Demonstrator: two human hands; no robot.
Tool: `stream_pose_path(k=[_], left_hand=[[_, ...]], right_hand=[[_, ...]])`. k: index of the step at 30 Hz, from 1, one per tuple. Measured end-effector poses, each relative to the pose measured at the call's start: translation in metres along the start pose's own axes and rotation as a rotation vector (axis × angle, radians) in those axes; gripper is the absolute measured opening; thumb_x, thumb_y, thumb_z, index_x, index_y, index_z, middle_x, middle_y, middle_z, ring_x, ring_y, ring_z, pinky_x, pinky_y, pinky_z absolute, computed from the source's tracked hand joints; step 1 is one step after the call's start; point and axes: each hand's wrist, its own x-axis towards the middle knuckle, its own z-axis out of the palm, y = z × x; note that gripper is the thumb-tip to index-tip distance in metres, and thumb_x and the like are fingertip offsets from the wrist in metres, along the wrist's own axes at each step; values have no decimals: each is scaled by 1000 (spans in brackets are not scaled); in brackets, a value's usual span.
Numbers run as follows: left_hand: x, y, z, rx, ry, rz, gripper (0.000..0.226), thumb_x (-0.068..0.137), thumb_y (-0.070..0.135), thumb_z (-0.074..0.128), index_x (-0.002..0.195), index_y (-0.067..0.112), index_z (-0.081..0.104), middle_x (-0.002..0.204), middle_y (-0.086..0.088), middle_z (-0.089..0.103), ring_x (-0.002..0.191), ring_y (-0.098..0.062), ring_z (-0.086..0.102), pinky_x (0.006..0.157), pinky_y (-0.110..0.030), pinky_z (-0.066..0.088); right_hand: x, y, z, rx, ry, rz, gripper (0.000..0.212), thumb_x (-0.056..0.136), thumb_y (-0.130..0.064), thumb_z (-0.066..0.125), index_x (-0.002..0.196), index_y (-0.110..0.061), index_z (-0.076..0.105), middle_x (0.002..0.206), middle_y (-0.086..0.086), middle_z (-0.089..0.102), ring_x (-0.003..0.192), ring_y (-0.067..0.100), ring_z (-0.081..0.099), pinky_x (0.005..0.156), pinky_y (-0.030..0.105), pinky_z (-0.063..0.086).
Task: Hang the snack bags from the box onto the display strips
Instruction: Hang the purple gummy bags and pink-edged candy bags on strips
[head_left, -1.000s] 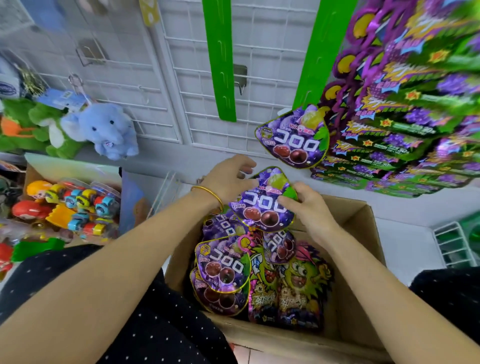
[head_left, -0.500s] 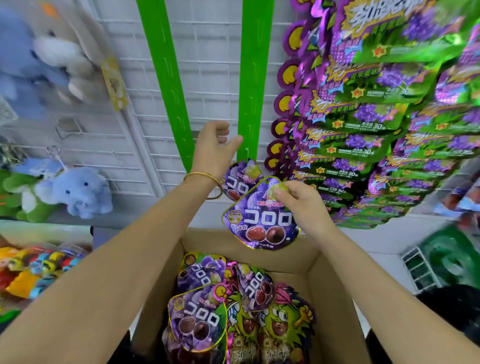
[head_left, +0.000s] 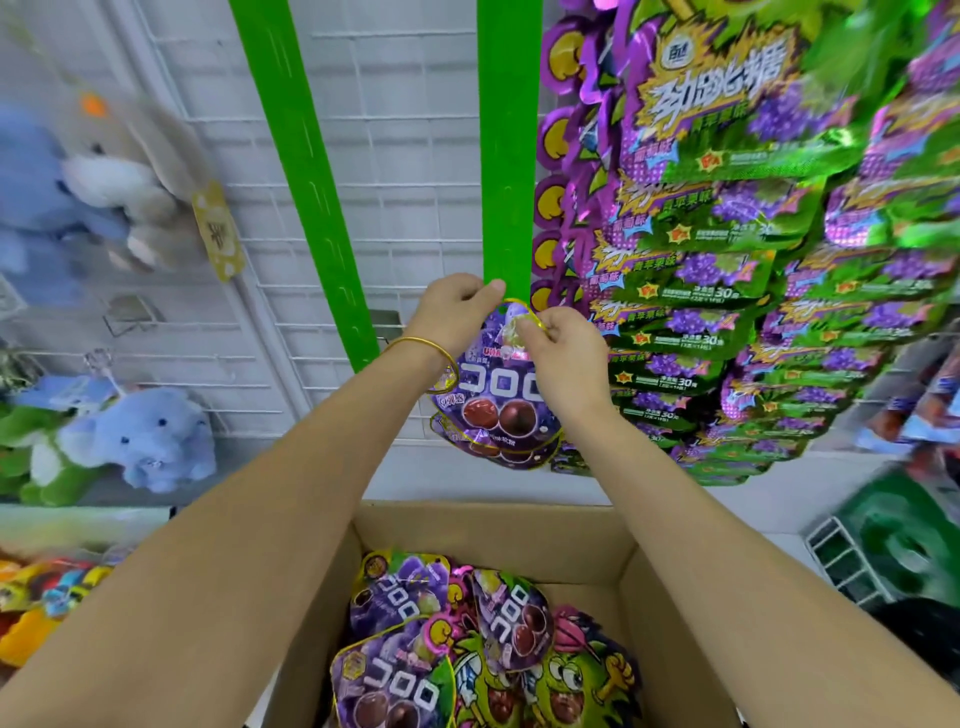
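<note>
Right hand (head_left: 566, 358): fingers curled, thumb and fingertips pinching the top edge of the purple snack bag (head_left: 498, 395). The bag hangs down from the pinch, front towards us, its lower half to the left of our right wrist and below it.

Left hand (head_left: 452, 312): fingers curled in, thumb pointing right with its tip against the bottom end of the right green display strip (head_left: 509, 156). It sits just left of the bag's top edge. We cannot tell whether it grips the bag, the strip or nothing, because the contact is hidden. Gold bangle (head_left: 431, 345) on that wrist, overlapping the bag's left edge.

The bag's top is right at the lower end of the strip, between the two hands. A second purple bag (head_left: 498, 452) shows just under the held one.

Left green strip (head_left: 306, 182) hangs bare, tilted, on the white wire grid (head_left: 405, 208). To the right of our strip are dense columns of hung green-and-purple bags (head_left: 727, 234).

Below our forearms is the open cardboard box (head_left: 493, 530), holding more purple bags (head_left: 400, 597) and green cartoon-face bags (head_left: 587, 675) in a loose pile.

Far left, a blue plush elephant (head_left: 145, 441), blurred.
</note>
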Motion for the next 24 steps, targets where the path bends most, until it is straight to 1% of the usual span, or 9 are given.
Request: stream_pose_path(k=[2, 5, 7, 10, 13, 16, 17, 20, 24], left_hand=[[-1, 2, 0, -21, -21, -13, 36, 94, 27, 49, 62, 11, 42, 62, -9, 35, 57, -15, 31, 46, -18, 23], [-4, 4, 0, -51, -52, -65, 29, 94, 33, 47, 78, 9, 52, 77, -13, 44, 71, -17, 40, 59, -28, 30], [-4, 4, -1, -72, -60, -95, 33, 93, 36, 47, 75, 9, 52, 77, -14, 46, 72, -18, 42, 64, -29, 32], [-6, 5, 0, -83, -58, -127, 40, 93, 37, 48, 60, 14, 42, 67, -13, 44, 63, -19, 39, 58, -28, 29], [-7, 7, -1, -84, -50, -153, 43, 93, 37, 48, 56, 14, 43, 58, -3, 47, 53, -14, 41, 53, -26, 31], [-9, 7, -3, -103, -59, -161, 43, 92, 39, 48, 70, 4, 58, 67, -8, 59, 58, -18, 51, 58, -26, 39], [-9, 7, -2, -105, -61, -166, 42, 92, 39, 48, 74, 3, 59, 68, -9, 59, 60, -19, 51, 59, -26, 39], [-7, 3, -2, -87, -44, -150, 40, 92, 40, 48, 63, 12, 46, 65, -10, 42, 60, -19, 38, 58, -28, 29], [-11, -9, -3, -72, -58, -127, 32, 93, 37, 47, 84, 9, 58, 82, -15, 54, 78, -19, 49, 73, -30, 36]], right_hand=[[3, -3, 2, -5, 35, 4, 28, 92, -24, 54, 67, -15, 46, 61, -4, 41, 61, 16, 38, 62, 33, 32], [5, -7, 3, -45, 76, 11, 25, 92, -27, 54, 73, -12, 49, 62, -8, 43, 67, 18, 43, 62, 32, 32], [4, -7, 4, -80, 97, 33, 30, 91, -30, 53, 66, -17, 45, 59, -8, 41, 67, 19, 42, 60, 31, 31], [2, -6, 4, -126, 142, 80, 41, 91, -35, 53, 57, -22, 32, 56, -5, 37, 63, 20, 38, 55, 31, 26], [2, -7, 6, -148, 185, 97, 43, 90, -38, 53, 57, -20, 33, 55, -3, 37, 62, 20, 38, 51, 30, 24], [3, -9, 9, -135, 235, 96, 42, 90, -39, 53, 57, -18, 35, 55, -2, 38, 60, 20, 40, 53, 30, 29], [2, -9, 10, -142, 245, 95, 41, 90, -39, 52, 58, -18, 37, 55, -2, 40, 60, 20, 41, 55, 30, 31], [-3, -1, 14, -180, 220, 112, 37, 90, -41, 51, 64, -15, 45, 60, -1, 47, 62, 22, 46, 55, 30, 33], [-11, 17, 16, -173, 147, 80, 37, 92, -42, 51, 70, -12, 49, 61, -1, 48, 63, 23, 48, 55, 32, 35]])
